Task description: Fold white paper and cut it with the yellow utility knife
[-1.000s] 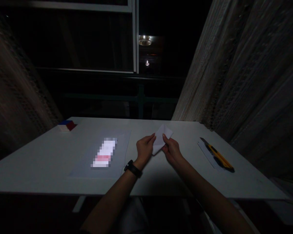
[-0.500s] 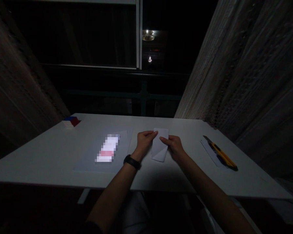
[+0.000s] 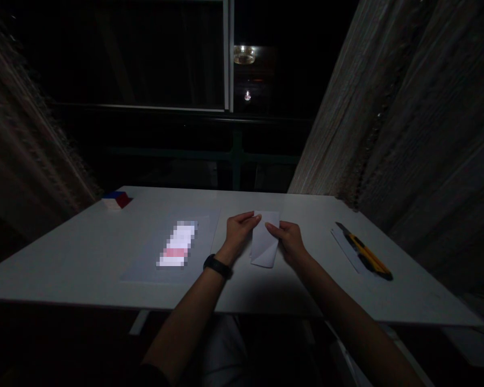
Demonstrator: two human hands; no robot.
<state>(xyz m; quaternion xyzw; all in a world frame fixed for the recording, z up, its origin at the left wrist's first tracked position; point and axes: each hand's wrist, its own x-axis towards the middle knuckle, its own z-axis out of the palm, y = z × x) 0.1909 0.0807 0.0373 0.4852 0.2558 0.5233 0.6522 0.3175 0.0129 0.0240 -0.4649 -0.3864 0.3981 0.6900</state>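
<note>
A folded sheet of white paper (image 3: 265, 244), a tall narrow rectangle with a slanting crease low down, is held upright between my hands above the table. My left hand (image 3: 240, 232) pinches its upper left edge, thumb on the front face. On the other side my right hand (image 3: 289, 239) grips the right edge, its thumb also pressed on the front. The fingers behind the paper are hidden. A dark band (image 3: 218, 266) circles my left wrist.
On the white table (image 3: 84, 252), a lit, blurred-out screen (image 3: 178, 244) lies on white paper (image 3: 141, 274) at left. A coloured cube (image 3: 116, 200) sits at the far left corner. A yellow-and-black box cutter (image 3: 367, 252) rests at right over a narrow white piece (image 3: 344, 250). Curtains (image 3: 334, 107) hang behind.
Both hands keep hold of the folded paper almost in place. My right thumb has shifted very slightly up and right. The whole view has moved a little.
</note>
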